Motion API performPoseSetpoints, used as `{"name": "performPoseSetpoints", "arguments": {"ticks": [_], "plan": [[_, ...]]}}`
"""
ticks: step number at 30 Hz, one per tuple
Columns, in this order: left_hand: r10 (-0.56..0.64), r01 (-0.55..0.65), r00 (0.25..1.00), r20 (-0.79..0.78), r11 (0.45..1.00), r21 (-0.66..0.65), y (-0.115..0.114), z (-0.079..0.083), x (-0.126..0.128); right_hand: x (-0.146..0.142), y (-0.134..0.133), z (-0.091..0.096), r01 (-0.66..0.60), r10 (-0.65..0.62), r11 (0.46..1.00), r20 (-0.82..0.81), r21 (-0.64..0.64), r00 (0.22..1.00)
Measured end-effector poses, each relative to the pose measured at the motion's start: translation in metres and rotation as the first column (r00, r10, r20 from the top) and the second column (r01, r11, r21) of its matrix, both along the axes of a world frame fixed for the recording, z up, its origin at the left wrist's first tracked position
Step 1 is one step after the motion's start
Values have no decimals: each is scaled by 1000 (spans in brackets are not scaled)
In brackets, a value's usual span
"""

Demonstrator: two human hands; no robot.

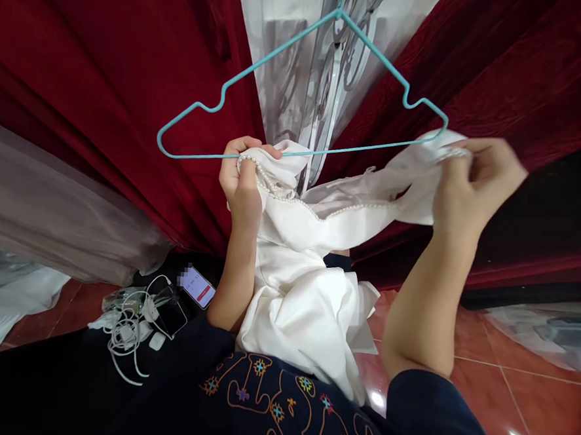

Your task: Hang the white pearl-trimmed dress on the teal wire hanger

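A white dress (310,291) with a pearl-beaded neckline hangs from my two hands and spills down over my lap. My left hand (246,175) is closed on one beaded side of it, right at the bottom bar of a light-blue hanger (373,147). Farther right, my right hand (482,180) pinches the other beaded edge and is slightly blurred. White cloth there lies over the hanger's right corner. The hanger hangs in front of me, its hook cut off by the top of the view.
Dark red curtains (107,68) flank a grey metal scrollwork frame (332,95) ahead. At lower left lie a lit phone (198,287), tangled white cables (126,332) and a dark-screened phone (172,315). Red floor tiles (516,382) show at right, beside sheer pale fabric (549,332).
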State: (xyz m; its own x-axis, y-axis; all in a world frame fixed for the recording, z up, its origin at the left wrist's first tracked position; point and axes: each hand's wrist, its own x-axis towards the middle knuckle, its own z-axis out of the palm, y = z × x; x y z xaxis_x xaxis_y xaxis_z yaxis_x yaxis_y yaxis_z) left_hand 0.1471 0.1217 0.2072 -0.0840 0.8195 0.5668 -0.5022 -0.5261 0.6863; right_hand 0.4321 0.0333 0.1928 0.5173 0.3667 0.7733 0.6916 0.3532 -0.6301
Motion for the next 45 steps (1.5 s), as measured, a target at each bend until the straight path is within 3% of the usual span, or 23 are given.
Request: {"name": "performPoseSetpoints", "arguments": {"ticks": [3, 7, 10, 13, 19, 21, 23, 26, 29, 32, 34, 37, 39, 42, 45], "plan": [[-105, 106, 994, 39, 994, -29, 5, -6, 1, -45, -13, 2, -169, 190, 968, 104, -185, 976], [-155, 159, 986, 60, 985, -63, 7, -8, 0, -88, -4, 15, -232, 255, 961, 154, -151, 955], [-161, 164, 986, 55, 984, -73, 5, -6, -2, -99, 9, 15, -222, 231, 970, 83, -104, 970], [-181, 183, 983, 28, 981, -66, 3, -7, -2, -102, 16, 11, -162, 177, 981, 157, -104, 971], [-147, 145, 988, -36, 988, -49, 8, -21, -7, -104, 18, 8, -218, 245, 963, 179, -158, 953], [-73, 73, 996, -53, 997, -13, 17, -32, -18, -103, 17, 8, -195, 217, 971, 166, -135, 962], [106, -105, 991, -76, 994, 13, 28, -42, -35, -102, 16, 8, -177, 194, 977, 158, -117, 968], [385, -389, 910, -152, 921, 1, 45, -47, -66, -102, 13, 10, -162, 180, 979, 153, -120, 972], [516, -517, 836, -187, 855, 44, 57, -29, -97, -102, 10, 14, -135, 156, 982, 160, -131, 975], [588, -569, 786, -189, 809, 150, 65, 10, -119, -104, 10, 17, -123, 141, 986, 174, -112, 975], [602, -569, 773, -200, 797, 203, 67, 40, -123, -107, 11, 15, -117, 133, 988, 174, -100, 976], [588, -485, 753, -297, 800, 354, 69, 73, -109, -111, 13, 10, -119, 132, 989, 157, -92, 979], [585, -429, 736, -340, 792, 435, 73, 84, -93, -112, 14, 7, -132, 143, 988, 148, -82, 979], [585, -371, 722, -370, 778, 506, 79, 86, -74, -113, 14, 4, -134, 145, 988, 145, -80, 979], [494, -219, 725, -479, 825, 520, 67, 79, -67, -112, 13, 4, -128, 140, 988, 148, -88, 979]]}}
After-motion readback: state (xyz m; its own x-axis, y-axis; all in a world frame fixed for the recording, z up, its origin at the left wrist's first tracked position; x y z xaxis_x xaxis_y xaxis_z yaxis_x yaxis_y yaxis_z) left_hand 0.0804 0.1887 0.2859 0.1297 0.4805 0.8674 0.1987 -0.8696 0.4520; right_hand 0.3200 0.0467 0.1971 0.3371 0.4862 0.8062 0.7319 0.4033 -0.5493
